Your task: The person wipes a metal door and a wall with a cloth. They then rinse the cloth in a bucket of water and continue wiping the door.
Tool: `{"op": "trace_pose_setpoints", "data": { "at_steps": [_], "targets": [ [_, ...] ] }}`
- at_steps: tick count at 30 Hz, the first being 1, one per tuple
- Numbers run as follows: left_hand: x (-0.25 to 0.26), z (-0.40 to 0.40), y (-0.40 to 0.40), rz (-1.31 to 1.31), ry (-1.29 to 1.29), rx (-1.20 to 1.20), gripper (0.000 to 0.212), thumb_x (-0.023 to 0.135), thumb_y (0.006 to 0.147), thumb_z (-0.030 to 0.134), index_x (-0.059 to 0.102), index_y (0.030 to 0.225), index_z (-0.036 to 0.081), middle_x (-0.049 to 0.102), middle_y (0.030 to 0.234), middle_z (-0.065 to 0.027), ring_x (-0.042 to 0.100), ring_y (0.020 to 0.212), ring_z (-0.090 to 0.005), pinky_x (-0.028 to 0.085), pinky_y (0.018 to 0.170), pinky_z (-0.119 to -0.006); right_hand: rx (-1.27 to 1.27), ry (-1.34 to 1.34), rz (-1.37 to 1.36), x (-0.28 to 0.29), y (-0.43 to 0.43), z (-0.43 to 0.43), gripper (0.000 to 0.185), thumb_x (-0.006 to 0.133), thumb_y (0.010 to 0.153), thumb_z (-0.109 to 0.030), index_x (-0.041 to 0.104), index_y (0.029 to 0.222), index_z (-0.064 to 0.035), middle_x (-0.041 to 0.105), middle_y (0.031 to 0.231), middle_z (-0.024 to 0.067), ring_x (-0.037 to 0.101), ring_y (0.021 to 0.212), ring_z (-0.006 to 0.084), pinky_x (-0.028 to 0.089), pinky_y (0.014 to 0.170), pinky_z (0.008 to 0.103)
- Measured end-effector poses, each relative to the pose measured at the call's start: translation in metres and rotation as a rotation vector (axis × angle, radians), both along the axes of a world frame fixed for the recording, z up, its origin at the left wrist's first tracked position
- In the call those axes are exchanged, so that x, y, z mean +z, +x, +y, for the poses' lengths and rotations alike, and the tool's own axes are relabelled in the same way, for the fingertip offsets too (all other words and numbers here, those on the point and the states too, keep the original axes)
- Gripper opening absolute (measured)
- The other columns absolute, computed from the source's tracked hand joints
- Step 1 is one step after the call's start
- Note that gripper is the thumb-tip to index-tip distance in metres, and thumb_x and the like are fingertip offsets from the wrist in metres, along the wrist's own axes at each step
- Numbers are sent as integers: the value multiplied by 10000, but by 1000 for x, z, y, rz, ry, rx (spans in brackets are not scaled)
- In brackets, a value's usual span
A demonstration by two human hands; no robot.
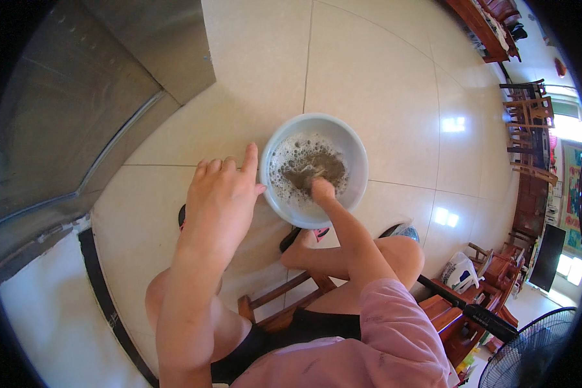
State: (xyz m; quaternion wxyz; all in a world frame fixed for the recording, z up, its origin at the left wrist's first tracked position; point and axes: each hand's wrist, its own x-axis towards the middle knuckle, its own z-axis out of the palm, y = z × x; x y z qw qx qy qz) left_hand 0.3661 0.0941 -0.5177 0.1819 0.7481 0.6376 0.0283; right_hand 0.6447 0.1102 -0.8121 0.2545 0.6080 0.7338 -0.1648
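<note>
On the tiled floor before me stands a round, light-coloured basin (360, 160) holding murky, foamy water (291, 150). My right hand (323, 190) reaches down into it, its fingers at or under the surface; whether they hold something cannot be made out. Pale strands or a bit of material (313, 171) show in the water by the fingertips. My left hand (225, 189) hovers left of the basin with its back up, index finger extended, the other fingers partly bent and the thumb near the basin's rim. Nothing shows in it.
Beneath me is a wooden stool (276, 296). Large grey-brown panels (102, 97) rise at the left. A black standing fan (533, 349), a plastic bag (460, 274) on reddish wooden furniture (441, 310) and several wooden chairs (531, 114) are at the right.
</note>
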Motion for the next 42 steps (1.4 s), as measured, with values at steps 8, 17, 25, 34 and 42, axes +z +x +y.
{"op": "trace_pose_setpoints", "data": {
  "at_steps": [8,17,25,34,42],
  "targets": [
    [6,3,-5,-38,-59,6,501,548,752,228,378,1180,31,553,875,-127,510,864,-266,374,815,-342,-1048,-29,974,6,26,16,294,548,630,-33,539,924,-13,577,816,10,501,627,90,390,533,224],
    [4,0,-12,-124,74,36,489,544,755,280,400,1157,41,567,798,-123,537,818,-242,381,785,-354,-1402,-395,2061,81,26,29,362,466,696,-189,477,1027,-43,523,1022,111,462,985,295,369,817,449],
    [4,-3,-25,-109,71,72,484,545,757,277,398,1151,39,570,790,-124,539,809,-245,385,765,-358,-1527,-293,2181,104,12,35,284,433,780,-296,470,893,-38,482,941,142,448,983,344,379,818,504],
    [20,0,-37,-157,55,81,502,553,749,231,375,1169,19,552,838,-154,517,819,-301,404,739,-378,-1672,-41,2022,85,3,46,283,480,721,-102,432,979,7,452,946,137,458,916,326,439,686,398],
    [14,2,-42,-124,-28,112,481,568,740,228,394,1138,19,565,821,-160,532,805,-286,384,763,-367,-577,-13,1203,135,-41,22,389,399,803,-194,398,1054,102,428,1091,261,433,1004,406,373,855,518]
  ]
}}
